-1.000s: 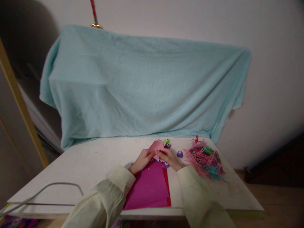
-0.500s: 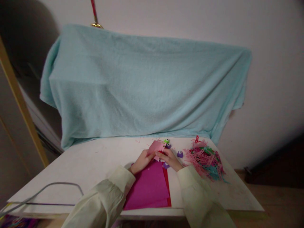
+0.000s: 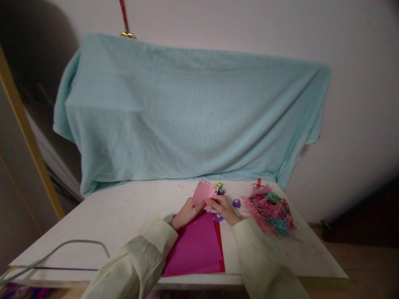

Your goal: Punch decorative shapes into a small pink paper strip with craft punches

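My left hand [image 3: 188, 213] pinches a pink sheet of paper [image 3: 203, 193] and holds it up above the table. Small punched holes run along the sheet's top and right edges. At its lower right edge, my right hand [image 3: 225, 209] is closed around a small red craft punch [image 3: 213, 200], mostly hidden by the fingers. Close by lie a green craft punch [image 3: 219, 185] and purple craft punches, one [image 3: 236, 202] right of my hand and another [image 3: 218, 217] under it. Magenta paper [image 3: 195, 247] lies below my hands, with red paper [image 3: 222, 265] showing beneath it.
A tangled heap of punched paper strips [image 3: 274, 209] in pink, green and blue lies on the right of the white table [image 3: 131, 211]. A grey cable [image 3: 77, 240] curves over the left front. Behind the table hangs a light blue towel [image 3: 193, 112].
The pink sheet has turned and tilted more upright, showing more of its face and its punched top edge. Both hands stay in nearly the same place.
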Action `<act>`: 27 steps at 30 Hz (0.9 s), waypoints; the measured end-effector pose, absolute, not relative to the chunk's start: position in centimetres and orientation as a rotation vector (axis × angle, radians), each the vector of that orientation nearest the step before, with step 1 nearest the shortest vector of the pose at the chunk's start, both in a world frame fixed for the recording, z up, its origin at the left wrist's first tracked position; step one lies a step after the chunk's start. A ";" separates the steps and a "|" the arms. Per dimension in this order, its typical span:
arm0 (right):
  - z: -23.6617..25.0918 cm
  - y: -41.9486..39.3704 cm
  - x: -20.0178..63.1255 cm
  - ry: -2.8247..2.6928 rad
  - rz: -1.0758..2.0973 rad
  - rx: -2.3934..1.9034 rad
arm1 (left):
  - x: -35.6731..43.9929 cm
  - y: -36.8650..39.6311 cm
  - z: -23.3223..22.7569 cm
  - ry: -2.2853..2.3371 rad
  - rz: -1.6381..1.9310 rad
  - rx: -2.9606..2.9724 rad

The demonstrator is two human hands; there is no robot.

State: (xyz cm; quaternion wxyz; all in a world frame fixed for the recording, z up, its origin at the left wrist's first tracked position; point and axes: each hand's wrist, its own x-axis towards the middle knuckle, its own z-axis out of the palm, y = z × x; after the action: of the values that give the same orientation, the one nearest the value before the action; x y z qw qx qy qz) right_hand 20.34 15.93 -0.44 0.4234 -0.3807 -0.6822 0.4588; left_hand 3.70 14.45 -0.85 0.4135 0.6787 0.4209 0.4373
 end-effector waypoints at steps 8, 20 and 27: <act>-0.2 15.7 20.1 -1.713 1.172 -0.963 | 3.4 14.8 -1.5 1.079 1.066 1.721; -0.9 16.0 20.2 -1.689 1.217 -0.983 | 3.4 14.9 -1.9 1.080 1.044 1.721; -1.5 16.3 20.3 -1.659 1.264 -1.004 | 3.5 14.8 -1.5 1.090 1.028 1.710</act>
State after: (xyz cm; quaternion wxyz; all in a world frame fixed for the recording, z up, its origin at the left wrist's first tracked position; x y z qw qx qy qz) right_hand 20.33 16.32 -1.54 0.4016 -0.3973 -0.6563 0.5001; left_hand 3.51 14.79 -1.47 0.4206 0.6824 0.4350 0.4102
